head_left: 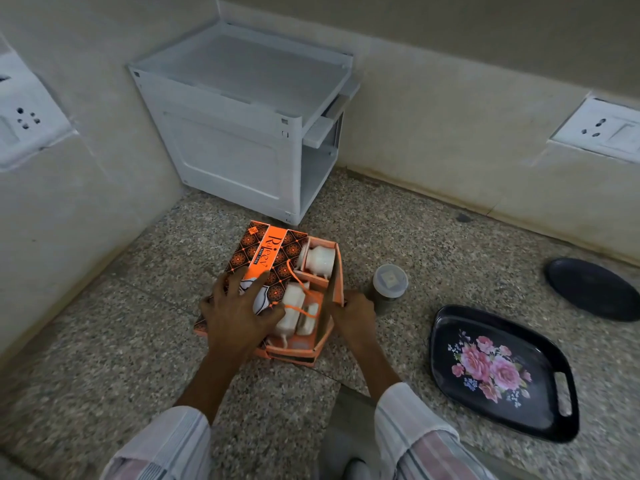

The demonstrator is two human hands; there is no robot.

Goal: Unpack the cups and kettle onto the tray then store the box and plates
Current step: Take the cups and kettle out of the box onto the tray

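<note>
From the head camera, an orange patterned box [277,292] sits on the speckled stone counter [104,341], near the corner where two walls meet. Its lid [263,258] is folded back to the left, and the inside shows white cups [296,311] lying in the near compartment and a white kettle [318,259] in the far one. An orange string [299,296] loops across the cups.

The left hand [239,311] lies flat on the lid with its fingers spread, pressing down on it and pinching nothing. The right hand [355,315] is at the box's right wall; its fingers seem curled on the edge, but I cannot tell how firmly they grip.

Just right of the box stands a small jar [388,285] with a clear lid. Further right, well apart from the box, a black tray [540,420] with pink roses lies flat, nothing on it. Beyond it, near the wall, is a black plate [592,289]. A white plastic cabinet [242,133] stands in the corner behind the box, its door partly open on the right side. Wall sockets [602,129] sit on either wall.
</note>
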